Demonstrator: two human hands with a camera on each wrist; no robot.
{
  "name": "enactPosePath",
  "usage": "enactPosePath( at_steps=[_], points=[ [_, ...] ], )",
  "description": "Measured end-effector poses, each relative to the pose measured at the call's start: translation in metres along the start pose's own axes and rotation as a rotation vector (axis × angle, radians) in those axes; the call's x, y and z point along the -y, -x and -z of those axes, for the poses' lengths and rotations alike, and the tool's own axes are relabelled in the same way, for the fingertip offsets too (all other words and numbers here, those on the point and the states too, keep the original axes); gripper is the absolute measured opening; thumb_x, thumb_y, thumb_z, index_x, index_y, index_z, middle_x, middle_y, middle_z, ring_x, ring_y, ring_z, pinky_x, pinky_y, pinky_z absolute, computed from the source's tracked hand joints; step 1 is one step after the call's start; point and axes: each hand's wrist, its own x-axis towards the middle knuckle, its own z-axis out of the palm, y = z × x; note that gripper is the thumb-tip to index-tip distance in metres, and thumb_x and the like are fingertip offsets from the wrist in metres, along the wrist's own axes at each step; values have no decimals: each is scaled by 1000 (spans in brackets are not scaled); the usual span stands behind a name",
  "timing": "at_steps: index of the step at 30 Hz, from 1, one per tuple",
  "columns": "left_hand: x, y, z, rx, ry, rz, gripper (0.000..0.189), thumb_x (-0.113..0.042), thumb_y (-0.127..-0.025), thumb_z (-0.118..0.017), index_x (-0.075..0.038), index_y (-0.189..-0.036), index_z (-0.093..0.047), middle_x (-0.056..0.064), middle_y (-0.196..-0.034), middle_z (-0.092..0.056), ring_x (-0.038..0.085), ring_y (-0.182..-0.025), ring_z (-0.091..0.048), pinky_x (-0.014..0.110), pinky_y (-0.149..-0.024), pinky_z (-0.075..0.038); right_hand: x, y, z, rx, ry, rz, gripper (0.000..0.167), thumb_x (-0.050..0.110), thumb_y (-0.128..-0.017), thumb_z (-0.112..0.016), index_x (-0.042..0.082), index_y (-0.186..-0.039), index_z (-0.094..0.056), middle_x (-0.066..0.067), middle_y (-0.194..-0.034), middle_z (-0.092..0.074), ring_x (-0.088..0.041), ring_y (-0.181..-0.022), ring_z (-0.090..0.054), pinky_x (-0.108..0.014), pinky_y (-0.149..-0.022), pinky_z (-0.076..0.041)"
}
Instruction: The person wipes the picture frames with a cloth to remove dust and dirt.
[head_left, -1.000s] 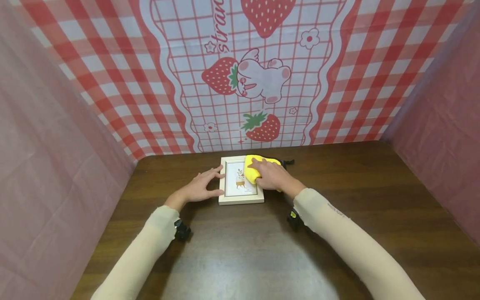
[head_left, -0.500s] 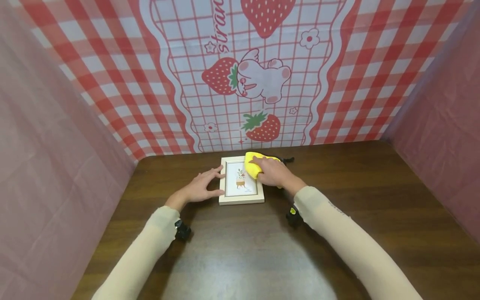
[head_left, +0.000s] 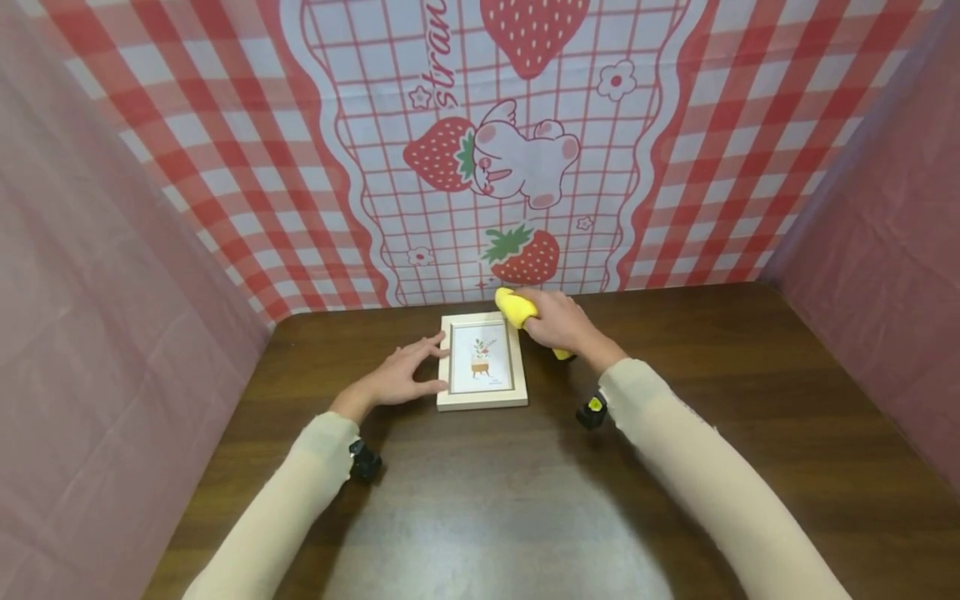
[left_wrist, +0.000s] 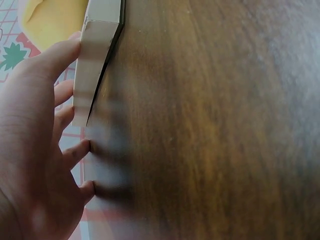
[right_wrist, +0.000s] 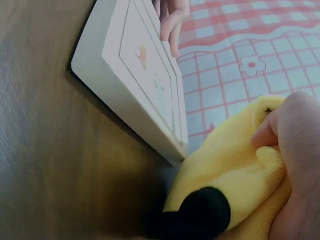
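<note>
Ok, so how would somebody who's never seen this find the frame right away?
On the brown table, look near the far edge, below the strawberry backdrop. There the left hand touches the frame. It's the pale rectangle around a plant picture, unlike the bunched yellow cloth in the right hand.

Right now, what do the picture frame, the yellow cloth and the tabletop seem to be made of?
The picture frame: painted wood or perhaps plastic, with an even, cream, grainless surface.
The yellow cloth: soft plush fabric, most likely, given its fuzzy nap and bunched folds.
The tabletop: wood or wood-look laminate, with brown grain streaks and a bright reflection suggesting a semi-gloss finish.
</note>
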Motion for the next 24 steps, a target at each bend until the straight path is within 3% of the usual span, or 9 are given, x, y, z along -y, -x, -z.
enactPosePath(
  at_steps=[7, 12, 18, 20, 24],
  points=[
    [-1, -1, 0, 3, 0, 6, 79, -73, -97, -75, -25, -159, -61, -2, -190, -26, 40, -178, -21, 81, -139, -9, -15, 2, -12, -114, -302, -145, 59, 12, -98, -56, 11, -157, -65, -22, -132, -74, -27, -91, -67, -29, -76, -54],
    [-2, -2, 1, 0, 2, 17, 78, -72, -97, -75, -26, -159, -61, -4, -190, -26, 37, -179, -20, 79, -140, -9, -25, -1, -20, -163, -423, -209, 57, 15, -102, -57, 13, -158, -63, -25, -124, -73, -29, -89, -71, -33, -75, -58],
    [-4, -1, 4, 2, 4, 19, 79, -73, -97, -75, -25, -159, -61, -2, -190, -26, 39, -179, -20, 80, -139, -9, -77, -37, -61, -179, -469, -277, 60, 25, -102, -63, 23, -163, -59, -16, -119, -71, -24, -87, -71, -36, -72, -59],
    [-4, 0, 4, 4, 4, 18, 79, -72, -97, -75, -25, -159, -61, -2, -190, -26, 39, -179, -20, 80, -139, -8, -97, -49, -77, -190, -473, -266, 62, 28, -102, -65, 26, -163, -59, -13, -118, -71, -23, -86, -70, -35, -69, -58],
    [-4, 1, 2, 5, 9, 12, 77, -71, -98, -74, -25, -159, -60, -2, -190, -26, 39, -179, -20, 80, -139, -8, -82, -40, -75, -173, -493, -272, 60, 26, -103, -65, 21, -162, -59, -17, -122, -72, -26, -88, -72, -39, -73, -61]
  ],
)
